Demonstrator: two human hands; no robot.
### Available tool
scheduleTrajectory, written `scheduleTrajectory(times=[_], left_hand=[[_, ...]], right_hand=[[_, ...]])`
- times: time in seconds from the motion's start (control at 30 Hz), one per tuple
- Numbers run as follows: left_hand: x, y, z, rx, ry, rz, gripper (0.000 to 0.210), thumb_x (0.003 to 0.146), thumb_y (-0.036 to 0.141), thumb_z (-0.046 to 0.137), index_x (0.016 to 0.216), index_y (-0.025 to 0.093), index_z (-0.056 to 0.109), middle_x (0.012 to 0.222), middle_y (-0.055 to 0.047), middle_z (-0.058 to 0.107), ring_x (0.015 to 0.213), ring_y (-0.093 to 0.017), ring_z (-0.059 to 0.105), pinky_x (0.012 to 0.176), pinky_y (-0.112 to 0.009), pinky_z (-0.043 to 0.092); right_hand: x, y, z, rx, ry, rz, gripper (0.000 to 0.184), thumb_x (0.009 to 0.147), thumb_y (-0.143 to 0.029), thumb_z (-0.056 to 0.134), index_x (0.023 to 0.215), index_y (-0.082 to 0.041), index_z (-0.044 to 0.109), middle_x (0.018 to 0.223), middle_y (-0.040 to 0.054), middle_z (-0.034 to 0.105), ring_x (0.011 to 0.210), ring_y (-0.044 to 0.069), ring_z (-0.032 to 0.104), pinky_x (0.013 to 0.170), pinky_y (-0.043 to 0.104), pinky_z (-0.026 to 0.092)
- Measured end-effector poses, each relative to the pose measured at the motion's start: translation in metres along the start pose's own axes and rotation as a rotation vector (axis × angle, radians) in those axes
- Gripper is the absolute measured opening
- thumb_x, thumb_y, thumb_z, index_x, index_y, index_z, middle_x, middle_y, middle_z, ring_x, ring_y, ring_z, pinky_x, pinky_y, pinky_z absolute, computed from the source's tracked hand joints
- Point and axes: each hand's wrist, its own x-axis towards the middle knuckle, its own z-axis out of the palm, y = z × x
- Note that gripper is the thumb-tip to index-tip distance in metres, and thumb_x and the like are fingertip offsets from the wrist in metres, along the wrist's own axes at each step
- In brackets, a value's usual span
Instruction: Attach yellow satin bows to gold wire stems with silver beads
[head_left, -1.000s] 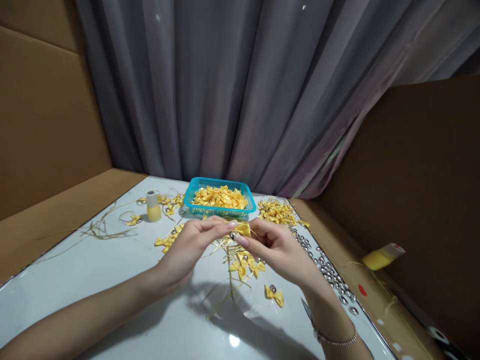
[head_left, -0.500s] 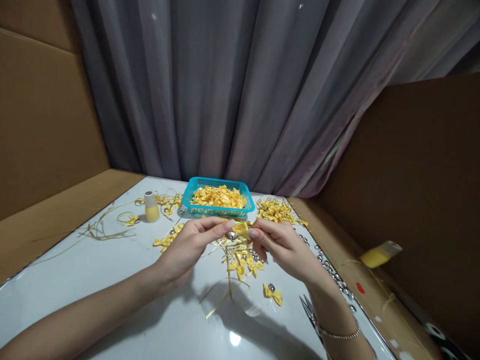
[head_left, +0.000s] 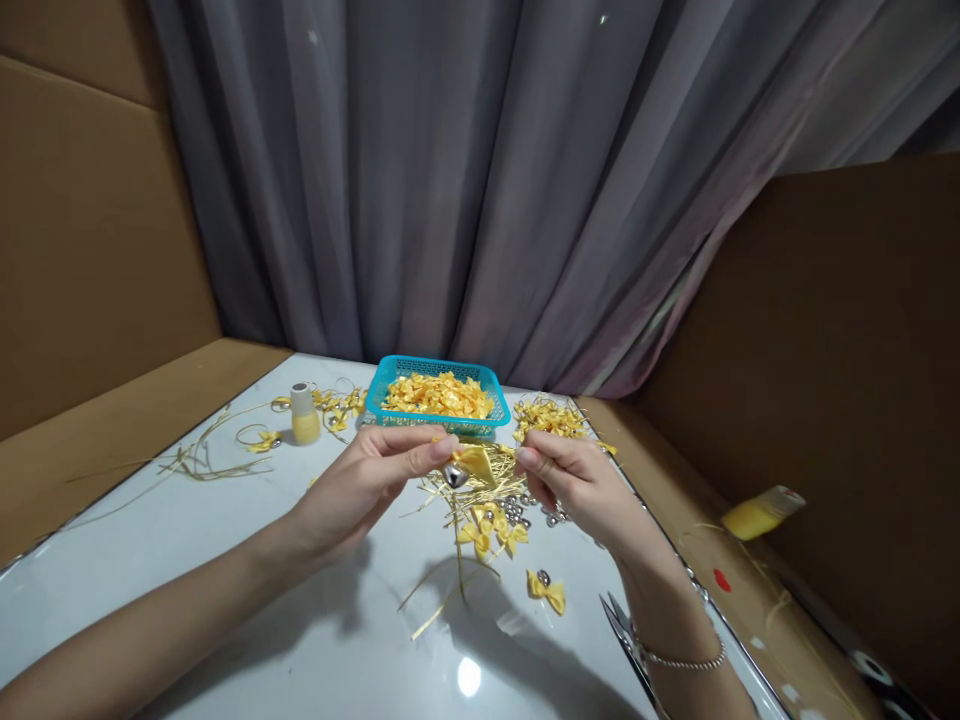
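Between the thumb and fingers of my left hand is a yellow ribbon bow with a silver bell hanging below it. My right hand is pinched shut just to the right of the bow, apart from it. A thin gold cord seems to run from the bow to these fingertips, though its end is mostly hidden. Beneath the hands lie a pile of cut gold cords, several loose bells and a cluster of bows. A single bow with a bell lies nearer me.
A blue basket full of bows stands at the back. Finished-looking looped bows and a yellow-filled bottle are at left. More bows sit at right. Scissors lie by my right forearm; a second bottle lies beyond the table edge.
My right hand has moved right, away from the bow it was touching. My left hand has shifted slightly left with the bow and bell.
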Motion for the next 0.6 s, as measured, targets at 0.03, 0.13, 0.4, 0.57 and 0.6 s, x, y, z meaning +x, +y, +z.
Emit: scheduleTrajectory(times=[0.03, 0.13, 0.4, 0.57, 0.6], left_hand=[[0.0, -0.0014, -0.0009, 0.015, -0.015, 0.001, 0.012, 0.069, 0.038, 0.075, 0.071, 0.026, 0.075, 0.072, 0.0, 0.064, 0.077, -0.015, 0.05, 0.076, -0.027, 0.038], [0.0005, -0.0039, -0.0026, 0.058, -0.042, 0.009, 0.014, 0.071, 0.037, 0.073, 0.064, 0.025, 0.073, 0.074, 0.0, 0.062, 0.079, -0.015, 0.05, 0.076, -0.027, 0.038], [0.0011, -0.0043, -0.0003, 0.205, -0.099, 0.013, 0.017, 0.076, 0.035, 0.067, 0.064, 0.023, 0.072, 0.078, -0.003, 0.063, 0.085, -0.019, 0.052, 0.08, -0.032, 0.038], [-0.0015, -0.0039, 0.0023, 0.466, 0.026, 0.171, 0.019, 0.08, 0.036, 0.063, 0.067, 0.023, 0.07, 0.076, -0.001, 0.06, 0.086, -0.019, 0.051, 0.084, -0.034, 0.036], [-0.002, -0.0037, 0.0031, 0.497, 0.051, 0.189, 0.019, 0.08, 0.036, 0.062, 0.069, 0.024, 0.071, 0.078, -0.002, 0.061, 0.087, -0.02, 0.051, 0.085, -0.034, 0.036]], right_hand=[[0.0003, -0.0001, -0.0001, -0.009, 0.021, -0.002, 0.038, 0.088, -0.035, 0.04, 0.053, -0.021, 0.037, 0.04, -0.0044, 0.041, 0.038, 0.008, 0.036, 0.044, 0.024, 0.028], [0.0021, 0.0001, 0.0025, -0.015, 0.063, -0.004, 0.039, 0.088, -0.036, 0.041, 0.052, -0.021, 0.035, 0.041, -0.0048, 0.038, 0.04, 0.008, 0.034, 0.044, 0.024, 0.026], [0.0066, 0.008, 0.006, 0.024, 0.132, 0.052, 0.041, 0.087, -0.046, 0.046, 0.055, -0.02, 0.042, 0.04, -0.0059, 0.037, 0.038, 0.007, 0.032, 0.043, 0.023, 0.025], [0.0034, 0.0029, 0.0034, 0.341, -0.106, 0.111, 0.051, 0.083, -0.067, 0.04, 0.072, -0.018, 0.053, 0.04, -0.0072, 0.039, 0.036, 0.007, 0.03, 0.041, 0.023, 0.027], [0.0018, -0.0006, 0.0043, 0.395, -0.17, 0.114, 0.054, 0.078, -0.071, 0.043, 0.074, -0.018, 0.053, 0.041, -0.0072, 0.04, 0.036, 0.007, 0.031, 0.04, 0.023, 0.027]])
